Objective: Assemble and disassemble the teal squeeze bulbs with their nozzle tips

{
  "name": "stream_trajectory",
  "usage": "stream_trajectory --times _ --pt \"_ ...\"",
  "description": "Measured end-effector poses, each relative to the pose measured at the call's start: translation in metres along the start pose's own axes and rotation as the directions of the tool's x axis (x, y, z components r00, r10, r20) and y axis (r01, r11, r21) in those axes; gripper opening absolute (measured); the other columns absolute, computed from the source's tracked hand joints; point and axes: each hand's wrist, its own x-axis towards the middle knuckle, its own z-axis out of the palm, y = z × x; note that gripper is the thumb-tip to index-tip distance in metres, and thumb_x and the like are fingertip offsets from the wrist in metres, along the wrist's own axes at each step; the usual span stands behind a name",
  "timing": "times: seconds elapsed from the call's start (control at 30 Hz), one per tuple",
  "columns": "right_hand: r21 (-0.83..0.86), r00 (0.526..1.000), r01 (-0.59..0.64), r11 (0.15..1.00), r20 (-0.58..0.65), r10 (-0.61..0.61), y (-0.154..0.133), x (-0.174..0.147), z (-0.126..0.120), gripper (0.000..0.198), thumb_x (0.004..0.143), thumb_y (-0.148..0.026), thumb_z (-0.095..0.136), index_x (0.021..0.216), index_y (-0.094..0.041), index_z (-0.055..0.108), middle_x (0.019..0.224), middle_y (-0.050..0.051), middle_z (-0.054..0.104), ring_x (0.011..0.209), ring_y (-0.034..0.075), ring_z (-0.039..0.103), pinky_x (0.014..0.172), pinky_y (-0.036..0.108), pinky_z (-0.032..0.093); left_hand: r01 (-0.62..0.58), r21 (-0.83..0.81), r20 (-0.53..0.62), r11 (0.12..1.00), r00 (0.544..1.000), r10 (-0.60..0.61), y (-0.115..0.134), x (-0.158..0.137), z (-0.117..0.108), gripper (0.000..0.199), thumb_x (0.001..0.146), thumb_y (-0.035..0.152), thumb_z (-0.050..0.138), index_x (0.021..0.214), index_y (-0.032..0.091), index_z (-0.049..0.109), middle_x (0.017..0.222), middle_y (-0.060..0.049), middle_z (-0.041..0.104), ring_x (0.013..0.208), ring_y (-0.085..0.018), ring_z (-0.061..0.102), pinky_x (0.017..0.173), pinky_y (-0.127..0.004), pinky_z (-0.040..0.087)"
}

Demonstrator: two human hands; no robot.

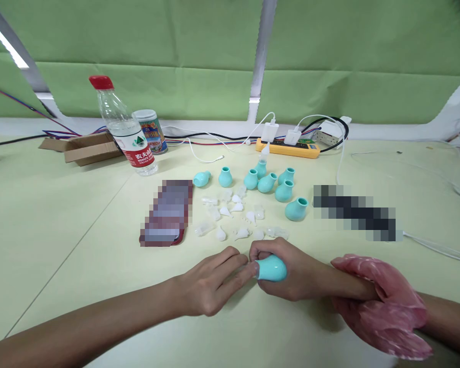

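Pink plastic film [391, 312] is wrapped around the right forearm [347, 282], just behind the right hand [291, 278]. A teal bulb [273, 269] is enclosed by the curled right fingers, its neck pointed toward the left hand [210, 286]. The left fingers are held together at that neck; whether anything is pinched by them cannot be told. Just beyond the fingers, small clear and white parts [221, 233] are scattered on the worktop [61, 220]. Ahead-left of them, a blurred red-edged phone [168, 212] is laid; ahead-right, a dark object [354, 212] is blurred out. Farther ahead, eight more teal bulbs [266, 185] are set, one tipped over. Beyond, a bottle [136, 140] and can [153, 133] are stood ahead-left of the fingers, a yellow power strip [287, 148] ahead-right.
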Motion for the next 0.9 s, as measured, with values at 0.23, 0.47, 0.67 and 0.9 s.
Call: stream_trajectory --times 0.23,0.47,0.67,0.9 --pt "0.235 0.985 -0.129 0.963 -0.084 0.153 0.001 0.004 0.006 0.016 0.056 -0.01 0.053 0.067 -0.018 0.044 0.06 -0.006 0.044 0.054 0.007 0.039 0.046 0.017 0.032 0.054 0.061 -0.079 0.997 0.996 -0.049 -0.011 0.005 -0.006 0.042 0.068 0.007 0.054 0.109 0.006 0.045 0.084 -0.011 0.057 0.077 -0.019 0.049 0.058 -0.032 0.047" --pt "0.363 0.948 -0.189 0.913 -0.174 0.265 0.0 0.003 0.012 0.018 0.059 -0.012 0.054 0.071 -0.019 0.041 0.054 -0.008 0.04 0.04 0.003 0.032 0.037 0.015 0.028 0.195 0.197 0.225 0.961 0.945 -0.237 -0.037 0.012 -0.033 0.035 0.062 0.01 0.047 0.096 0.009 0.055 0.095 -0.012 0.056 0.094 -0.028 0.042 0.074 -0.043 0.043" --pt "0.238 0.951 -0.059 0.969 -0.282 0.128 0.003 0.001 0.011 0.016 0.061 -0.013 0.054 0.071 -0.018 0.042 0.055 -0.007 0.042 0.047 0.005 0.036 0.042 0.016 0.032 0.207 0.333 0.365 0.92 0.871 -0.328 -0.04 0.01 -0.027 0.021 0.068 0.009 0.048 0.086 0.011 0.058 0.097 -0.012 0.056 0.096 -0.029 0.042 0.076 -0.044 0.04" --pt "-0.166 0.959 0.066 0.984 -0.263 -0.109 -0.005 0.001 -0.015 0.011 0.062 -0.013 0.052 0.071 -0.018 0.047 0.063 -0.002 0.051 0.055 0.008 0.042 0.05 0.019 0.035 0.382 -0.099 0.031 0.919 0.924 -0.38 -0.031 0.012 -0.027 0.013 0.071 0.014 0.052 0.083 0.011 0.052 0.076 -0.008 0.058 0.079 -0.017 0.053 0.065 -0.029 0.047"
